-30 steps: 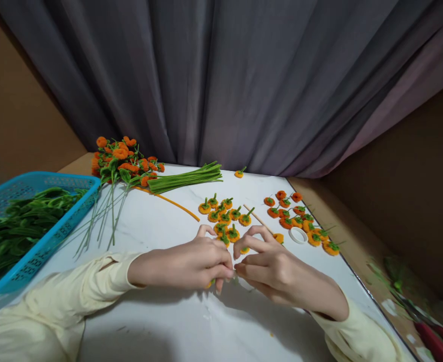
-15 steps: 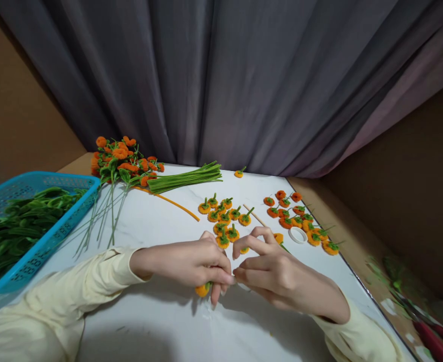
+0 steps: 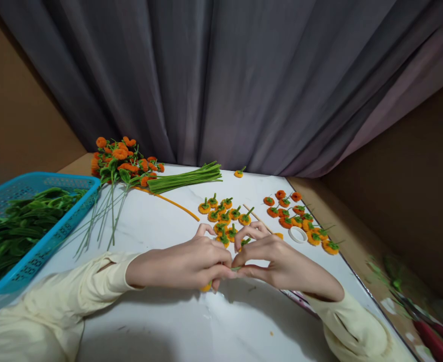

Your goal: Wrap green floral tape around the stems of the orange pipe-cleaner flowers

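My left hand (image 3: 185,264) is closed around a yellow-orange fuzzy flower head (image 3: 206,287), mostly hidden beneath the fingers. A short green stem (image 3: 235,269) bridges the small gap between both hands. My right hand (image 3: 281,264) pinches its free end between thumb and forefinger, the other fingers curled above. Just beyond my fingertips several yellow flower heads (image 3: 224,217) rest face down, green stubs pointing up. A thin wooden stick (image 3: 257,217) lies beside them, partly covered by my right hand. Farther right are more orange flower heads (image 3: 284,213) and a white ring (image 3: 297,235).
On the left a blue basket (image 3: 95,188) holds green fuzzy leaves (image 3: 28,216). Behind it lie orange flowers (image 3: 120,153), a bundle of green stems (image 3: 187,178) and an orange strip (image 3: 176,205). A red-handled tool (image 3: 434,342) sits lower right, and a grey curtain (image 3: 221,85) hangs behind.
My left hand dipped, showing more of the yellow flower, then came back up. The right thumb and forefinger have come onto the green stem, now visible between the hands.
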The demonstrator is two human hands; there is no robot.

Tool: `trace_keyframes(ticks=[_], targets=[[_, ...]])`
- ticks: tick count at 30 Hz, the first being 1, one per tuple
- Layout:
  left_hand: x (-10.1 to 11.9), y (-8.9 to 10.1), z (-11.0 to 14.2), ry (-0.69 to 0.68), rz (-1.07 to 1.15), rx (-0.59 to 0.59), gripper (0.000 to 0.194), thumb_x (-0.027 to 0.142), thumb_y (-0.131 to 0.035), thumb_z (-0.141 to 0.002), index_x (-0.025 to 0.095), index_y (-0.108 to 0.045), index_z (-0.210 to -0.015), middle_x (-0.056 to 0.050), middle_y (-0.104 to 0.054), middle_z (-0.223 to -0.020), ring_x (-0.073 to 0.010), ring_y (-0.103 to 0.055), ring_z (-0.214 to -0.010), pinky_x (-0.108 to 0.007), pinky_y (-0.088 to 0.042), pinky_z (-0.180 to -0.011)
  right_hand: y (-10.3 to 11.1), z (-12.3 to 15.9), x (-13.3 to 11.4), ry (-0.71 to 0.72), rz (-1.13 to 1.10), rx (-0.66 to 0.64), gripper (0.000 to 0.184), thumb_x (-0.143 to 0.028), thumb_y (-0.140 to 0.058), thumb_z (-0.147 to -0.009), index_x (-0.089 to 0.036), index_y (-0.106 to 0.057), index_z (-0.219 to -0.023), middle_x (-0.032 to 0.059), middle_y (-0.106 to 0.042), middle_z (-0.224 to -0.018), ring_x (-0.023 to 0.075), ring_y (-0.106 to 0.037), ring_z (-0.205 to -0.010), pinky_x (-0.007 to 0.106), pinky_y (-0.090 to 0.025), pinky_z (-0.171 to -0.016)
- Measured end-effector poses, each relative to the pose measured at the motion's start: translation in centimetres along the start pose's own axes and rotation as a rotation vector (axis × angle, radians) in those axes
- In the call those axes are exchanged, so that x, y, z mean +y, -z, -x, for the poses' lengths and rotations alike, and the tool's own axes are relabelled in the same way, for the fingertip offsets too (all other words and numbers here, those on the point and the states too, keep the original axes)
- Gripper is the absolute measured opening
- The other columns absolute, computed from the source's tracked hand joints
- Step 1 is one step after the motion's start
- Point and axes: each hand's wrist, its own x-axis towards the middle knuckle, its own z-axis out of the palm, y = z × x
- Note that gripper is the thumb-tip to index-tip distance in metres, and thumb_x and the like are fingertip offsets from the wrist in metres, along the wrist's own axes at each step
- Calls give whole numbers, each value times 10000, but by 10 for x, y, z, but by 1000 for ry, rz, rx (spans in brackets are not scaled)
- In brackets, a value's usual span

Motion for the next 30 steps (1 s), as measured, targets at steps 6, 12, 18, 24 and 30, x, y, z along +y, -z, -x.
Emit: trace_keyframes(ticks=[6, 12, 18, 24, 30], targets=[[-1, 1, 0, -36, 96, -35, 357, 201, -374, -974, 153, -536, -660, 10, -678, -708, -107, -572, -696, -386, -200, -1009, -4, -2, -3, -123, -81, 15, 57, -203, -745, -762, -169, -720, -724, 14, -630, -749, 155, -559, -847, 364, -331, -867], [-14, 1, -6, -31, 554, -277, 342, 355, -359, -979, 181, -564, -769, 14, -663, -561, -124, -609, -639, -269, -414, -818, -3, 0, -16, -13, 26, 52, 132, -100, -651, -829, -179, -724, -752, -1, -657, -630, 180, -528, -895, 401, -272, -901], [-7, -9, -4, 75, 99, 107, 236, 351, -557, -893, 171, -512, -747, 65, -641, -613, -93, -522, -566, -404, -222, -997, -9, 1, -13, -49, 129, 138, 118, -113, -646, -830, -175, -694, -741, 6, -660, -648, 195, -539, -920, 395, -257, -885], [-2, -7, 0, 22, 6, 125, 209, 187, -401, -944, 179, -467, -746, 32, -651, -672, -129, -522, -676, -341, -273, -913, -9, 0, -12, -17, 142, 140, 133, -124, -611, -865, -165, -652, -745, -2, -661, -648, 191, -570, -978, 391, -247, -933], [-2, -1, -3, 49, 335, -52, 181, 212, -381, -959, 196, -436, -788, 32, -660, -537, -132, -508, -637, -306, -335, -879, -9, 4, -13, 92, 171, 156, 157, -86, -608, -857, -189, -678, -760, -23, -676, -657, 180, -568, -1009, 414, -189, -986]])
